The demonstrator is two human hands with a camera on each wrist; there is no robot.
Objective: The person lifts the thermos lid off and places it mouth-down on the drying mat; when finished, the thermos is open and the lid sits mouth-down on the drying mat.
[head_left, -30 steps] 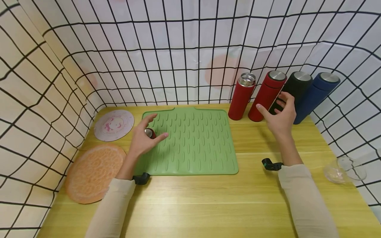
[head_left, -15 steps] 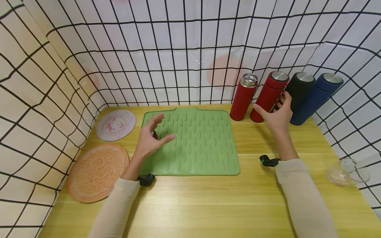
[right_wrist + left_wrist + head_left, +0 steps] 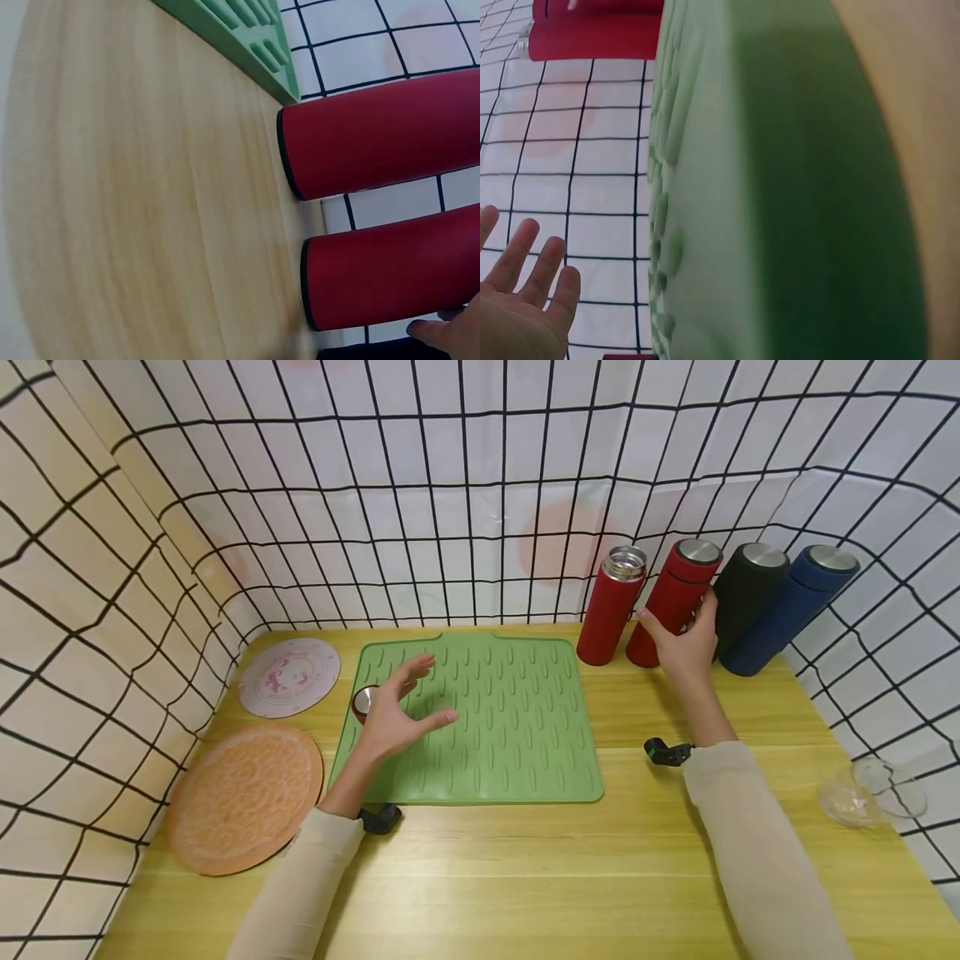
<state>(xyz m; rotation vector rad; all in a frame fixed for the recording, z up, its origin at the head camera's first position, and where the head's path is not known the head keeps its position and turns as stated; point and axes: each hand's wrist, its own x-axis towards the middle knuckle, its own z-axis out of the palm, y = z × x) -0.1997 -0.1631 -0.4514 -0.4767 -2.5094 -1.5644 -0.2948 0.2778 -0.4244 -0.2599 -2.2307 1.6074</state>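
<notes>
My right hand [image 3: 688,643] is round the lidded red thermos [image 3: 673,608], thumb on its left side and fingers on its right. The thermos stands upright on the table. Just left of it is a red thermos without a lid [image 3: 604,614], its steel mouth showing. Over the left part of the green ridged mat [image 3: 495,727], my left hand [image 3: 393,718] hovers with fingers spread and holds nothing. Beside it on the mat sits a red lid with a steel top [image 3: 364,700], partly hidden by the hand. The left wrist view shows this hand's fingers [image 3: 540,281] apart.
A black thermos [image 3: 750,589] and a blue thermos [image 3: 787,610] stand to the right. On the left lie a pink-white round mat [image 3: 289,677] and an orange round mat [image 3: 246,797]. A clear glass [image 3: 870,792] is at the right edge. Black wire grid [image 3: 465,510] encloses the table.
My right hand has moved left from between the lidded red and black thermoses onto the lidded red one. My left hand has shifted right over the mat, uncovering more of the lid.
</notes>
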